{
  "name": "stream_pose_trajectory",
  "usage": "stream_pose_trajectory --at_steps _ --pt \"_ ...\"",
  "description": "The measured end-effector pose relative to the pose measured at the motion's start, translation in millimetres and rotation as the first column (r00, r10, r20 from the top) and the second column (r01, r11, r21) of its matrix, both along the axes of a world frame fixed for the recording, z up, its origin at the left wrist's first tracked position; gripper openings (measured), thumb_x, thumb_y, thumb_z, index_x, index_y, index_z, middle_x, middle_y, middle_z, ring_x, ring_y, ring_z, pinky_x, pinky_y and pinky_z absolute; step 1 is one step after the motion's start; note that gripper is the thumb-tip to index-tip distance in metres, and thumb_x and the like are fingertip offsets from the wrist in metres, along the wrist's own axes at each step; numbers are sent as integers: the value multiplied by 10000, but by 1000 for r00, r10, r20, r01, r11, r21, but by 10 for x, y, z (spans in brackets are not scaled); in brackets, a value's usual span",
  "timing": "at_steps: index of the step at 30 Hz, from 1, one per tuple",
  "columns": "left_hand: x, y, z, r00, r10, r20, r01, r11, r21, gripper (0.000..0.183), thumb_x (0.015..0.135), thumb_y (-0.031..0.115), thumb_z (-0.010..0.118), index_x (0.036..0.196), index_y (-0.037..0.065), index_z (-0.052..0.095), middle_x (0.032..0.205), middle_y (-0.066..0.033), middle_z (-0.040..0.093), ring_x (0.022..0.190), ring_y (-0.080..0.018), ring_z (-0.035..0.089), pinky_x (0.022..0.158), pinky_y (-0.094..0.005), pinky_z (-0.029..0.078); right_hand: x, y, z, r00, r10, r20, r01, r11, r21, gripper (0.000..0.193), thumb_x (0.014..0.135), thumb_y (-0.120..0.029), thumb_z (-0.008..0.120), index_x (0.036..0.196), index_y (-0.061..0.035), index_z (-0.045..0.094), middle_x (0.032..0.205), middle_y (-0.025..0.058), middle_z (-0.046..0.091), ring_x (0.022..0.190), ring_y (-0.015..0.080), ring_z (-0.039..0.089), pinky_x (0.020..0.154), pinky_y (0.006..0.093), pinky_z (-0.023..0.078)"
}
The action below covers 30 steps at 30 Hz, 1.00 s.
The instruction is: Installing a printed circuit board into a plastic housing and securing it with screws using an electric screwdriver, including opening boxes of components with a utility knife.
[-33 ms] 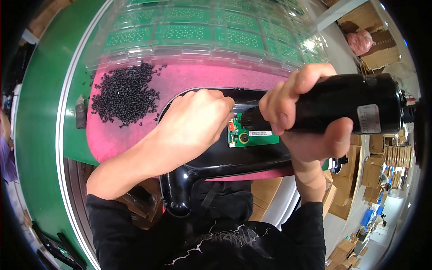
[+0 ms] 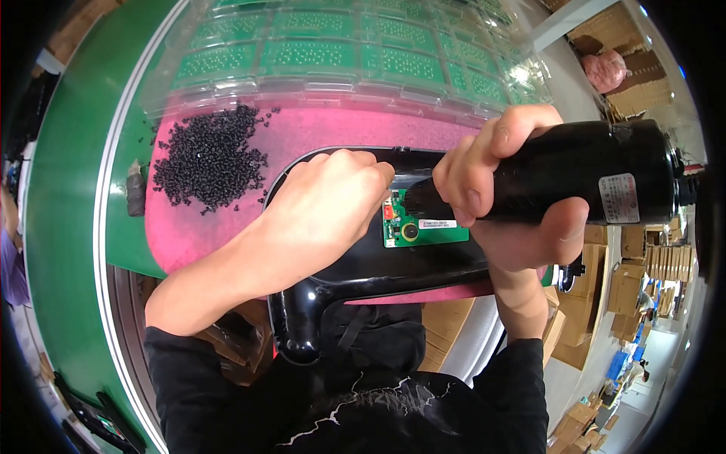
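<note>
My right hand (image 2: 514, 185) is wrapped round a black electric screwdriver (image 2: 628, 178), held nearly level with its narrow end pointing left. That end is over a green circuit board (image 2: 435, 236), which lies in a shiny black plastic housing (image 2: 408, 274) with a rounded arm at its near left. Bent over the left side of the housing, my left hand (image 2: 333, 200) is closed, its fingertips beside the board's upper left edge. Whatever those fingers hold, if anything, is hidden. The screwdriver's tip cannot be made out behind the black nose.
A pile of small black screws (image 2: 212, 159) lies at the left on a pink mat (image 2: 325, 125). Clear plastic trays (image 2: 310, 85) stand along the mat's far edge. A dark stubby object (image 2: 136, 189) sits on the green table (image 2: 68, 189). Cardboard boxes (image 2: 643, 265) are stacked at the right.
The screwdriver and my right hand have shifted very slightly left, the tool's rear end turning a little. My left hand, the board and the housing look unmoved.
</note>
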<state>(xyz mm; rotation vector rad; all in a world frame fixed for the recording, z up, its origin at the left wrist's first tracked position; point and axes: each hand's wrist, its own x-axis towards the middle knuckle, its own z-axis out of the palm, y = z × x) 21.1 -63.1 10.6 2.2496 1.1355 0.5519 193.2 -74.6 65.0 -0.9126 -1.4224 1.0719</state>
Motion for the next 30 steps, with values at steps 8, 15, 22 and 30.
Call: stream_pose_trajectory --at_steps 8,15,22,30 --pt "27 -3 -40 993 -15 116 2 994 106 104 784 39 576 749 -58 576 721 -224 597 724 -409 614 638 -471 496 -6 182 -145 970 239 -35 -237 970 57 652 797 -636 637 977 -38 449 596 18 470 454 104 412 461 253 360" --pt "5 25 -23 994 4 107 0 999 -42 117 788 42 665 860 -50 655 788 -213 654 754 -367 654 680 -417 508 84 -55 -78 992 101 -80 -98 995 36 652 791 -647 635 1002 -54 466 623 15 495 473 123 442 480 279 363" --pt "99 72 27 924 -90 371 141 983 -114 124 784 34 705 874 -47 680 775 -158 675 671 -278 661 624 -326 516 287 -127 173 875 278 -396 -168 942 290 631 729 -642 709 1010 -119 494 616 -31 502 458 80 465 497 256 389" --pt "109 61 13 886 -191 423 205 979 13 114 777 34 718 858 -38 682 761 -127 674 657 -250 657 597 -322 516 273 -182 109 865 304 -399 -175 929 327 645 739 -658 698 1017 -116 485 618 -40 513 438 70 453 479 250 393"
